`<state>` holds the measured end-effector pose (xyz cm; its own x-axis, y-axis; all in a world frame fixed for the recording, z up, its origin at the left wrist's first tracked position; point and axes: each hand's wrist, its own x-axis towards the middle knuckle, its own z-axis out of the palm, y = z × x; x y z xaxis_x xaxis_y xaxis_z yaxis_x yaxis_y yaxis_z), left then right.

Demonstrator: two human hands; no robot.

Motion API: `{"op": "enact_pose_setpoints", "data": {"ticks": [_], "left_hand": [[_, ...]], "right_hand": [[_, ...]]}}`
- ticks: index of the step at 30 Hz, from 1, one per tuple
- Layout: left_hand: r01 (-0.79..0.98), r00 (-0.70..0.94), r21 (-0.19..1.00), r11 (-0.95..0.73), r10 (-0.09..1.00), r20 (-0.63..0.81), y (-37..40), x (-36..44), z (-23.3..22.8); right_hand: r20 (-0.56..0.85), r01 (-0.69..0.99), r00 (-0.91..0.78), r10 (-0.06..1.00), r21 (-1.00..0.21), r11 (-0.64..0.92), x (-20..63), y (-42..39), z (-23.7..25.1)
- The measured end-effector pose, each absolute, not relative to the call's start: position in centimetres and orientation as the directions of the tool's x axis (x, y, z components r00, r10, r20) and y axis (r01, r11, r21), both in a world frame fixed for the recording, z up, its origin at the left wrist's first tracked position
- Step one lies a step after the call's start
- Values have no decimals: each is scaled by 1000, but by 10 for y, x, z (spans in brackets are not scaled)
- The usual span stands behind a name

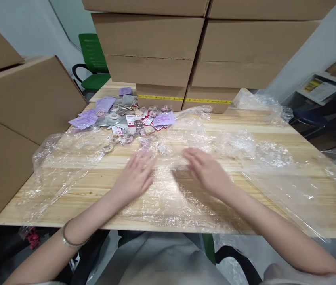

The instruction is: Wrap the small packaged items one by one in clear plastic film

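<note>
Head view looks down on a pale wooden table (275, 136) covered across most of its width by a crumpled sheet of clear plastic film (168, 198). Both hands lie flat on that film near the middle of the table, palms down and fingers spread, gripping nothing: the left hand (135, 176) sits just left of centre with a thin bangle (68, 239) on its wrist, and the right hand (206, 170) sits just beside it to the right, its fingertips blurred. The two hands are near each other but apart, with a strip of film between them. The film bunches into wrinkled folds at the left edge of the table and spills over the right edge. Beyond the hands, toward the far left of the table, lies a loose pile of small packaged items (132, 118), mixed with purple cards (163, 118) and red-and-white tags (147, 120); part of the pile rests under or on the far edge of the film, which I cannot tell apart. Behind the pile, stacked cardboard boxes (197, 47) stand on the far side of the table, one carrying a strip of yellow tape (186, 99). More large cardboard boxes (22, 103) stand to the left of the table, and a green office chair (93, 59) shows behind them.
</note>
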<state>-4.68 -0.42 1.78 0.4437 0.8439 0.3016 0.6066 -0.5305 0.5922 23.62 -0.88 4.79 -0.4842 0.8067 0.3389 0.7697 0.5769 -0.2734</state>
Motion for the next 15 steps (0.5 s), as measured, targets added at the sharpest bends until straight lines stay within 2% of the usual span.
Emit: {"op": "enact_pose_setpoints", "data": {"ticks": [1, 3, 6, 8, 9, 11, 13, 15], "left_hand": [[539, 541, 627, -563, 802, 255, -4, -40, 12], [511, 652, 646, -568, 745, 139, -4, -31, 1], [593, 730, 528, -609, 683, -32, -3, -33, -2], [607, 762, 437, -664, 642, -85, 3, -40, 8], [618, 756, 407, -673, 650, -74, 8, -44, 15], [685, 674, 361, -633, 738, 15, 24, -53, 29], [808, 493, 295, -510, 859, 137, 48, -62, 40], [903, 335, 197, -382, 912, 236, 75, -71, 45]], "right_hand": [[276, 694, -605, 747, -277, 664, 227, -3, 38], [161, 622, -720, 675, -281, 731, 216, 8, 17], [61, 679, -695, 716, -271, 682, 217, 20, -10], [33, 718, -666, 745, -243, 652, 223, 23, -21], [25, 726, -662, 749, -226, 649, 225, 24, -24], [30, 735, -658, 752, -190, 651, 227, 23, -26], [75, 740, -655, 752, -137, 658, 226, 19, -23], [156, 719, -676, 721, -79, 691, 222, 16, -14]]}}
